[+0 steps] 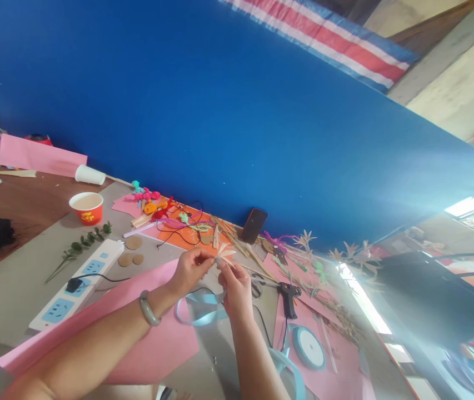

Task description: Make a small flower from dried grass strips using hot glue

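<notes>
Near the middle of the head view, a pale, thin-petaled dried flower [226,253] is pinched at its base between my hands. My left hand [193,269], with a bangle on its wrist, has its thumb and fingers closed there. From the other side my right hand [237,286] grips the same base, fingertips almost touching the left ones. A bluish-grey bit shows at the base, too small to make out. Below the hands, a light blue ribbon [203,319] loops over the table; whether it reaches my fingers is hidden.
A glue gun [290,297] and a ribbon spool [308,347] lie to the right. A phone [254,225] leans on the blue wall [220,111]. At left are a power strip [78,286], a green sprig [82,247] and a paper cup [86,210]. Pink paper [149,344] lies under my arms.
</notes>
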### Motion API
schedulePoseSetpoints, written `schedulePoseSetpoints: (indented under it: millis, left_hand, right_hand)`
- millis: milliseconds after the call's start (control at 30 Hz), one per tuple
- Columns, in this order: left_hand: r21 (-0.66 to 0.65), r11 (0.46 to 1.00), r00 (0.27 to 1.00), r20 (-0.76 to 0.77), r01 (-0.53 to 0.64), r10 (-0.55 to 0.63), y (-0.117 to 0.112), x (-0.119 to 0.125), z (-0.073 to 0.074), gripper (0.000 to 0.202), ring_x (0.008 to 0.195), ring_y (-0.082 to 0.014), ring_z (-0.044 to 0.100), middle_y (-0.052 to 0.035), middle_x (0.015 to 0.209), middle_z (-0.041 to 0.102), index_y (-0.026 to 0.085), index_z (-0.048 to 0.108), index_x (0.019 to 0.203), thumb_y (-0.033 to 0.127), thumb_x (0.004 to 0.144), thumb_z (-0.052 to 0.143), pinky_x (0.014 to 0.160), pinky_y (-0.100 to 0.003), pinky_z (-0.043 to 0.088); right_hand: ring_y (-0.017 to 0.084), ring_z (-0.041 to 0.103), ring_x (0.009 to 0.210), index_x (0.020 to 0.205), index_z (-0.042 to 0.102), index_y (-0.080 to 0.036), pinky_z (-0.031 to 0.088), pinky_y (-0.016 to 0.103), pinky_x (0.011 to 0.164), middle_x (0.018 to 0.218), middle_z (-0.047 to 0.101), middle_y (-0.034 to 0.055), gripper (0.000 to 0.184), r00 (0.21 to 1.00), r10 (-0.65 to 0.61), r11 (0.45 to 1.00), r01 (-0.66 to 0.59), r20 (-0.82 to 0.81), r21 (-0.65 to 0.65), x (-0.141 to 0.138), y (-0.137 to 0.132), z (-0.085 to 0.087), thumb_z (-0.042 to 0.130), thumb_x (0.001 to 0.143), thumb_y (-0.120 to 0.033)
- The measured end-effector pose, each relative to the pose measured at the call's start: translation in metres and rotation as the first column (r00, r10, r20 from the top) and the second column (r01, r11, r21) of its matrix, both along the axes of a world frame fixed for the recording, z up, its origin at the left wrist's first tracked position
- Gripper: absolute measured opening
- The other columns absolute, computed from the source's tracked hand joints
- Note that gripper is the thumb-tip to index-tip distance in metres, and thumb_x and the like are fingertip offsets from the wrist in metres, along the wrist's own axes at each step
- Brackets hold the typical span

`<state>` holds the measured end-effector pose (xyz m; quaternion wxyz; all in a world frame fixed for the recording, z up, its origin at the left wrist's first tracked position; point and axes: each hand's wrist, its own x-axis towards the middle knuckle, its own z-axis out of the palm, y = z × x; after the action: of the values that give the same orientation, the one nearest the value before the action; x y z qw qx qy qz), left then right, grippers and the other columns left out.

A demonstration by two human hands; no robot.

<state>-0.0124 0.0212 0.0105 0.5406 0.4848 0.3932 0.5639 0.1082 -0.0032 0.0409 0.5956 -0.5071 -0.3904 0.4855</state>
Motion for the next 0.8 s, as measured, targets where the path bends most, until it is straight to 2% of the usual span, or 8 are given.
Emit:
schedulePoseSetpoints:
  millis: [133, 233, 333, 533, 800]
  left_hand:
    - [0.144, 0.984, 0.988, -0.097, -0.11, 0.124, -0.002, -0.002, 0.003, 0.009, 0.056, -0.0097, 0.053, 0.0001, 0.064, 0.06, 0.015, 0.062, 0.076, 0.024, 0.078, 0.061, 0.053, -0.021, 0.043]
    - [0.293, 0.942, 0.963, -0.16, -0.164, 0.217, -0.003, -0.004, 0.005, 0.008, 0.063, -0.0112, 0.055, -0.0016, 0.071, 0.06, 0.016, 0.061, 0.074, 0.021, 0.08, 0.06, 0.058, -0.022, 0.045]
    - [0.414, 0.892, 0.928, -0.229, -0.179, 0.293, -0.004, -0.005, 0.006, 0.009, 0.062, -0.0109, 0.052, -0.0007, 0.069, 0.056, 0.017, 0.058, 0.073, 0.02, 0.082, 0.057, 0.058, -0.022, 0.043]
    - [0.596, 0.792, 0.829, -0.372, -0.13, 0.417, -0.007, -0.009, 0.004, 0.014, 0.065, -0.0124, 0.052, -0.002, 0.071, 0.054, 0.018, 0.056, 0.075, 0.019, 0.088, 0.05, 0.06, -0.024, 0.042]
    - [0.689, 0.723, 0.741, -0.463, -0.044, 0.486, -0.009, -0.015, 0.001, 0.02, 0.067, -0.0136, 0.057, -0.0047, 0.075, 0.059, 0.018, 0.059, 0.077, 0.02, 0.091, 0.044, 0.063, -0.024, 0.046]
  right_hand:
    - [0.005, 0.026, 0.045, 0.067, 0.065, -0.016, 0.018, 0.023, 0.044, 0.053, 0.044, -0.006, 0.022, 0.998, -0.03, 1.0, 0.029, -0.047, -0.01, -0.007, -0.001, 0.002, 0.078, 0.064, -0.034]
    - [0.005, 0.026, 0.045, 0.074, 0.07, -0.016, 0.017, 0.023, 0.044, 0.054, 0.043, -0.0058, 0.023, 0.998, -0.041, 0.999, 0.04, -0.054, -0.016, -0.012, -0.002, 0.002, 0.077, 0.064, -0.035]
    - [0.005, 0.026, 0.046, 0.078, 0.072, -0.015, 0.018, 0.022, 0.044, 0.055, 0.044, -0.0052, 0.026, 0.998, -0.047, 0.999, 0.047, -0.051, -0.007, -0.015, -0.002, 0.0, 0.077, 0.064, -0.036]
    - [0.006, 0.026, 0.048, 0.075, 0.069, -0.014, 0.02, 0.022, 0.045, 0.055, 0.044, -0.0052, 0.026, 0.997, -0.059, 0.998, 0.06, -0.04, 0.01, -0.02, -0.002, -0.007, 0.077, 0.065, -0.036]
    - [0.007, 0.027, 0.049, 0.07, 0.062, -0.016, 0.021, 0.022, 0.045, 0.056, 0.043, -0.0057, 0.027, 0.994, -0.091, 0.995, 0.093, -0.057, 0.037, -0.026, -0.003, -0.006, 0.077, 0.065, -0.037]
